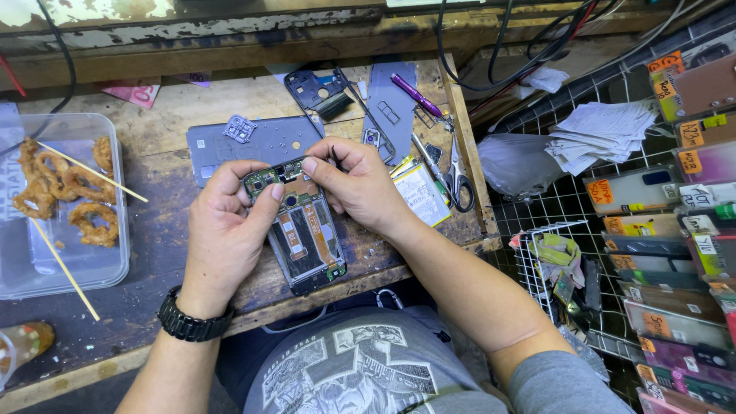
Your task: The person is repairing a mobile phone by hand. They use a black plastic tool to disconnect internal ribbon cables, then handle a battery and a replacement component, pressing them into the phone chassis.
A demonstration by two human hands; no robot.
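Both my hands hold an opened phone (307, 238) over the wooden workbench (161, 100); its back is off, showing a green circuit board at the top and orange flex cables. My left hand (226, 230), with a black wristwatch, grips the phone's left edge, thumb on the board. My right hand (356, 184) pinches the top right corner of the board with its fingertips. Just beyond my hands a grey phone back cover (253, 142) lies flat.
A clear plastic tray (107, 264) with fried food and wooden skewers sits at left. Scissors (458, 176), tweezers, a purple pen (414, 93) and a phone frame (314, 88) lie behind. At right, a wire rack holds several phone cases (675, 253) and paper slips (602, 130).
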